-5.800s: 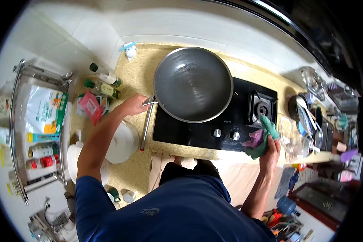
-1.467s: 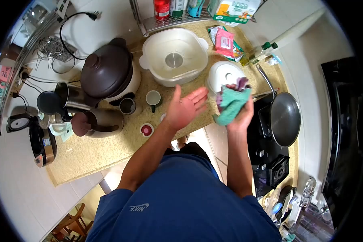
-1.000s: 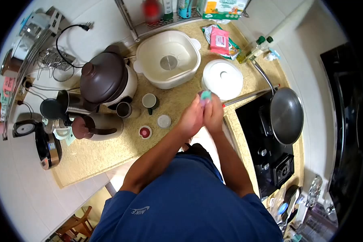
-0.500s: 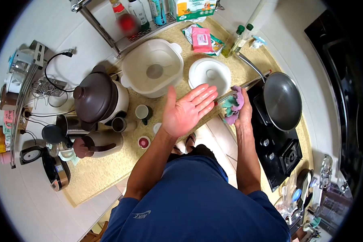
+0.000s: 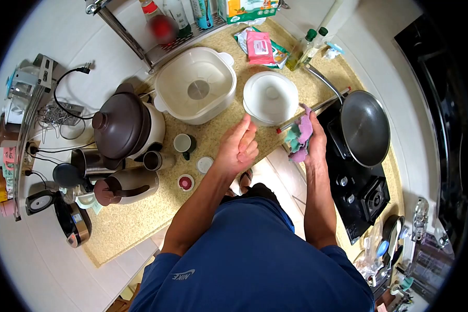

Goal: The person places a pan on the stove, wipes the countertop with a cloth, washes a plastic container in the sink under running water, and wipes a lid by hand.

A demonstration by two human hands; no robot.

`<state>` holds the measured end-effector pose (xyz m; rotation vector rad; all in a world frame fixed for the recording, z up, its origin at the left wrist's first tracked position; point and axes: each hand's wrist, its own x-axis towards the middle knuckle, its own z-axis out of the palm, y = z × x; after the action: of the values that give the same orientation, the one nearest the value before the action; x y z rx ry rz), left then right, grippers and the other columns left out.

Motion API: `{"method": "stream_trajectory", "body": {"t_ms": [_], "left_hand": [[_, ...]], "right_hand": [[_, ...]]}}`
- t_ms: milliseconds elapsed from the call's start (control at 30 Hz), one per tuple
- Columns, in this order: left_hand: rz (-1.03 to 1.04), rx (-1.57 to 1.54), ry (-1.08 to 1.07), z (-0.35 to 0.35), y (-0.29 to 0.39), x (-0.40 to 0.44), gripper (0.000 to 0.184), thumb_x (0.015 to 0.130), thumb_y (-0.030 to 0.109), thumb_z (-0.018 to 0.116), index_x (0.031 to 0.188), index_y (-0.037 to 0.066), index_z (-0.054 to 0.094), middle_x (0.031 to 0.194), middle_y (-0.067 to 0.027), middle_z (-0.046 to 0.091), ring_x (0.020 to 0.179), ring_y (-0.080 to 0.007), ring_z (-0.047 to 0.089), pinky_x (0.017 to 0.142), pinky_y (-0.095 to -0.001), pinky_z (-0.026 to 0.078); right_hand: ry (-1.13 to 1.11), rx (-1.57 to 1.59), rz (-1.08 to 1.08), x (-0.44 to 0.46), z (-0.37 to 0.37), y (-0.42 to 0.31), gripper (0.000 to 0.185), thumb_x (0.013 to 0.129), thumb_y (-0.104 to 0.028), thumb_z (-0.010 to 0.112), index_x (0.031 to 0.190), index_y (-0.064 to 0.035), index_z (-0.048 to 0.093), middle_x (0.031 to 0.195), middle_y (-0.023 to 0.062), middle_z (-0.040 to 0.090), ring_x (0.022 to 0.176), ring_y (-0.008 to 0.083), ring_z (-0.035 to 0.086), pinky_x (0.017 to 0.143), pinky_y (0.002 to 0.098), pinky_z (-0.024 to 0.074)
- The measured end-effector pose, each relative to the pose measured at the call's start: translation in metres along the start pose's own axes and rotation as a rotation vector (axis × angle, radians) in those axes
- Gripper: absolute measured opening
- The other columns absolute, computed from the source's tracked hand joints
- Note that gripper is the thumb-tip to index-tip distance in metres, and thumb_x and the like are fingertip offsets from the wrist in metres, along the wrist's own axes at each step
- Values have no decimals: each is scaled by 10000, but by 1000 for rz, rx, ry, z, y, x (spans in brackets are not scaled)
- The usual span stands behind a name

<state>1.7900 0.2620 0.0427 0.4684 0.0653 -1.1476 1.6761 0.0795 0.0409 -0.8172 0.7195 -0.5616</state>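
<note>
My right hand grips a crumpled purple and green cloth near the edge of the gas stove. My left hand hovers above the counter edge, its fingers curled in toward the palm and nothing visible in them. Just beyond the hands stands a round white bowl. To its left is a large white basin with side handles. A dark mug and a small white lid lie left of my left hand.
A frying pan sits on the black gas stove at right. A brown-lidded pot, a jug and a metal cup stand at left. Oil bottles and a pink wipes pack are at the back.
My left hand has gone from flat with the palm showing to curled fingers. The right hand keeps hold of the cloth, which has shifted slightly in shape.
</note>
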Motion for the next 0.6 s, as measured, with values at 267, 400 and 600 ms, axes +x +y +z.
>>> {"method": "stream_trajectory", "body": {"t_ms": [267,400,600], "left_hand": [[-30,-285,-591,-35,1,15,907,906,758,135,1164,34,618,799,-99,630,734,-212,619,680,-371,502],[-18,-246,-285,-7,6,1,958,895,768,127,1416,23,427,1383,-228,487,1306,-335,441,1099,-483,315],[10,-146,-428,-17,6,2,970,899,760,120,1489,7,276,1565,-236,188,1465,-373,143,1190,-511,75]], "right_hand": [[-312,286,127,8,-15,14,509,894,-168,533,1364,8,451,1242,184,590,1117,312,594,978,459,480],[-334,349,157,4,-8,9,507,909,-186,519,1372,8,450,1296,204,567,1183,341,564,1040,481,427],[-273,435,174,0,-3,8,509,913,-212,519,1367,10,462,1276,208,581,1186,340,563,1059,474,409]]}}
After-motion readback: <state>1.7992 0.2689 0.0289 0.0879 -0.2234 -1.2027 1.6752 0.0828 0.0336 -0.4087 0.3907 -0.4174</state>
